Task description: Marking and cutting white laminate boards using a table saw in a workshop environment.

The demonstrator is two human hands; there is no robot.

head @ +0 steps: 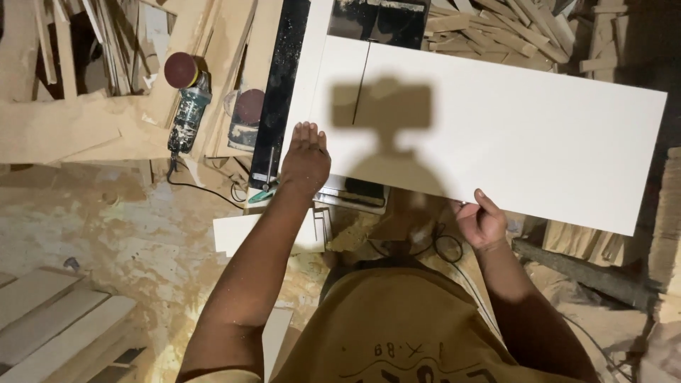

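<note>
Here, a person is standing over a big white board that is lying flat on a saw table, the surface under it. The board is filling the middle of the view and reaching out toward 3 o'clock. The left hand is lying flat and open on the board's near left corner, fingers pointing to 12 o'clock. The right hand is gripping the board's near edge at about 5 o'clock, thumb on top and fingers curled under. A thin cut is running into the board from its far edge near 12 o'clock. At 10 o'clock, a sander with a round dark red pad is lying among wood scraps. More wood strips are piling up at 1 o'clock.
</note>
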